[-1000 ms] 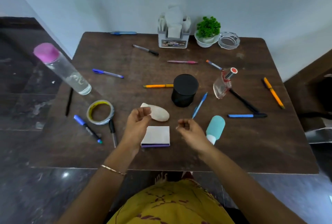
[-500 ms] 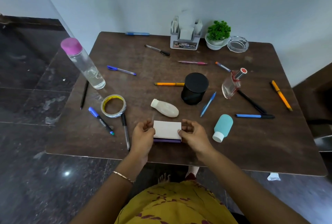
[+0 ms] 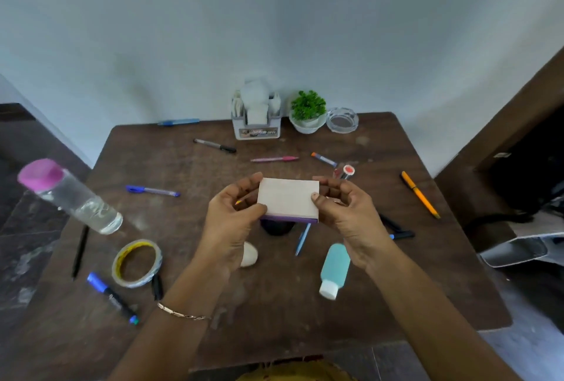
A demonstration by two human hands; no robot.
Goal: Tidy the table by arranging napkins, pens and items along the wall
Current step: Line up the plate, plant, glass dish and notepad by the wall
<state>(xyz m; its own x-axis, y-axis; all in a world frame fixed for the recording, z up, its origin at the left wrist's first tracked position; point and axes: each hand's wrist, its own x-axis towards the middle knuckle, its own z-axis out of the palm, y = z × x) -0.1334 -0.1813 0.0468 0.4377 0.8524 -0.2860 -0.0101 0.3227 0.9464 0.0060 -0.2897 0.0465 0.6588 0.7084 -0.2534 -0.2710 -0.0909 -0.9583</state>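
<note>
Left hand [image 3: 232, 221], right hand [image 3: 348, 212] pinch note pad [image 3: 288, 197] (purple base) above table [image 3: 274, 316].

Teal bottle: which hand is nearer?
Right. The right hand holds the notepad by its right edge, just beyond the teal bottle; the left hand holds the other edge, farther away.

Likely a home or small eatery, with a dark wooden table [image 3: 183, 228] against a bare pale wall [image 3: 274, 14], a napkin holder [image 3: 256, 124] at its wall edge, a small potted plant [image 3: 307, 111] and glass ashtray [image 3: 341, 119] just right of the holder, and polished dark stone floor [image 3: 27, 243] well left.
</note>
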